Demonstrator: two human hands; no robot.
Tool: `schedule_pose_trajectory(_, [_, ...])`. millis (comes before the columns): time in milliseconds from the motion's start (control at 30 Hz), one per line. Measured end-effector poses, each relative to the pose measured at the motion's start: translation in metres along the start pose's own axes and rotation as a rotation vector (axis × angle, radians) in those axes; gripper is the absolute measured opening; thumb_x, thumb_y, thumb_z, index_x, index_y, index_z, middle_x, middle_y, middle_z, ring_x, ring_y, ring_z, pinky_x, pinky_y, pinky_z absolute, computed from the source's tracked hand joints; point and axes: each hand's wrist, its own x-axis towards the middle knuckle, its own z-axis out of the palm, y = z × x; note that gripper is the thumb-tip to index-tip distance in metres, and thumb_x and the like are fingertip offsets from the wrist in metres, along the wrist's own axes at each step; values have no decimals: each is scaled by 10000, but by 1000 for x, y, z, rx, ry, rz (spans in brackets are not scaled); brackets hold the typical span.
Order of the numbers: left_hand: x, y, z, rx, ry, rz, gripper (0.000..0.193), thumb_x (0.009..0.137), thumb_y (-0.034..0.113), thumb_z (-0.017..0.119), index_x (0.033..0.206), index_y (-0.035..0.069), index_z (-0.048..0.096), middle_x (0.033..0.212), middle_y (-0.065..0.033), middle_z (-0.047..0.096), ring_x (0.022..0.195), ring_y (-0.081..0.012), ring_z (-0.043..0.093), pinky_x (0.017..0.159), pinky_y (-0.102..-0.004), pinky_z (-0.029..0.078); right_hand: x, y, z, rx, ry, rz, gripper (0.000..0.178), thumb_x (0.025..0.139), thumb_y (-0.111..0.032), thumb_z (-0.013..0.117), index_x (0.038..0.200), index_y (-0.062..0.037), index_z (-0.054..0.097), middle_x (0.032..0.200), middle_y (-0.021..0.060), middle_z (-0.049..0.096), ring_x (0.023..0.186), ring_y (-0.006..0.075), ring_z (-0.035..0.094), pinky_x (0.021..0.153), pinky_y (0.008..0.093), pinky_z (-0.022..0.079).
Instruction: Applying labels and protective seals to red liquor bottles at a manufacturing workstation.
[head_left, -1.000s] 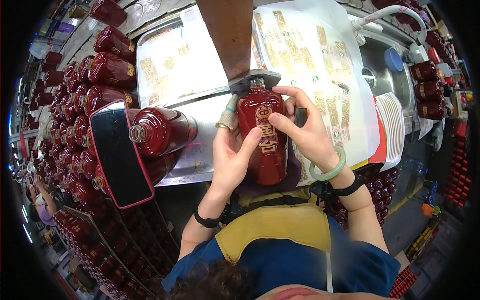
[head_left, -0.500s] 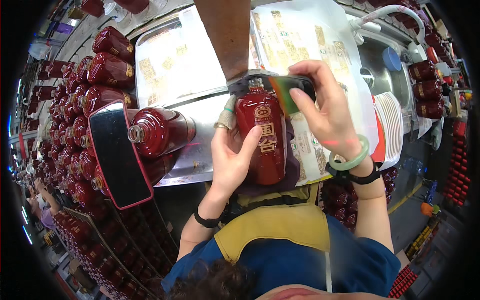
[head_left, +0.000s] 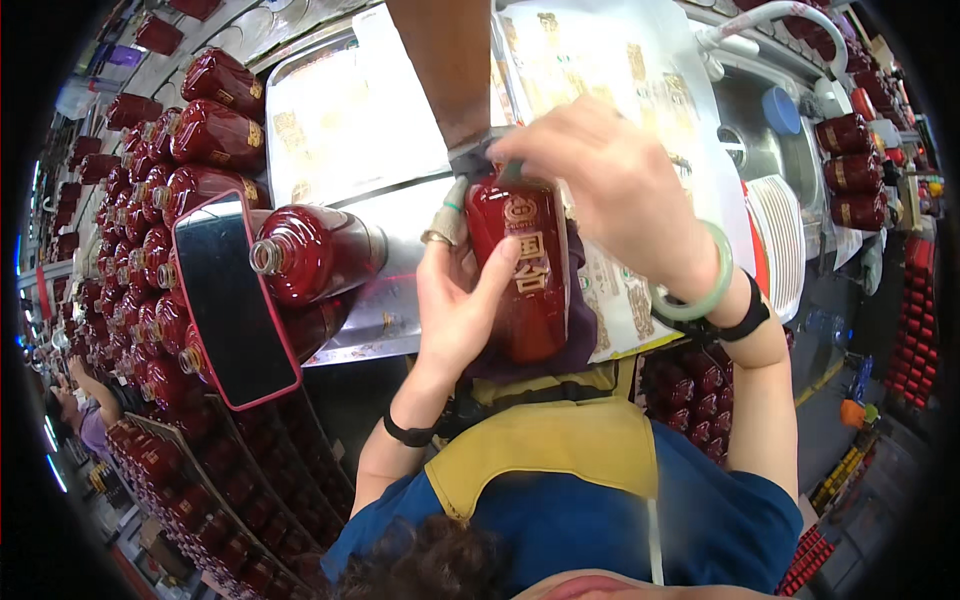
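Note:
A dark red glass bottle [head_left: 530,310] with gold lettering lies in front of me on a purple cloth [head_left: 585,322], its neck end away from me. My left hand [head_left: 455,300] is closed around its left side, thumb on the lettering; a worn cover [head_left: 446,222] wraps one finger. Over the bottle's shoulder is my right hand [head_left: 625,190], its fingers bent and blurred by motion. Beneath them shows a bit of a flat, dark greenish scraper-like piece [head_left: 511,171], mostly hidden by the hand. The bottle's neck is largely covered too.
A brown post [head_left: 445,70] stands just beyond the bottle. Sheets of gold decals [head_left: 645,105] cover the table. To the left are a phone [head_left: 235,300], another red bottle [head_left: 322,255] and stacked bottles. A sink [head_left: 750,110] is at right.
My right hand has moved left and away from me, to the bottle's shoulder, turning its back upward. The flat piece is now mostly hidden. My left hand keeps its hold on the bottle.

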Motion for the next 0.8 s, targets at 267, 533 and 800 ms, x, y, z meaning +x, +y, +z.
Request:
schedule_pose_trajectory(267, [-13,1,-10,-64,-99,-30,598,989,78,549,1497,-47,259,1407,-165,484,1299,-216,467,1092,-368,383,-67,-25,7,705,-27,818,580,857,-238,758,1349,-53,515,736,-59,371,673,67,356,612,224,336])
schedule_pose_trajectory(533, [-16,-5,-11,62,-96,-32,638,957,43,588,1502,-24,263,1418,-166,474,1274,-225,501,1077,-380,412,-90,-31,31,927,0,940,663,860,-189,759,1411,-11,435,827,-35,399,761,73,391,714,220,374])
schedule_pose_trajectory(800, [-17,-4,-2,92,-74,32,712,888,70,702,1463,-41,296,1344,-151,521,1198,-197,549,1024,-350,452,-57,-23,0,444,163,497,342,929,-22,578,1266,-1,521,1009,142,629,950,239,616,862,319,475])
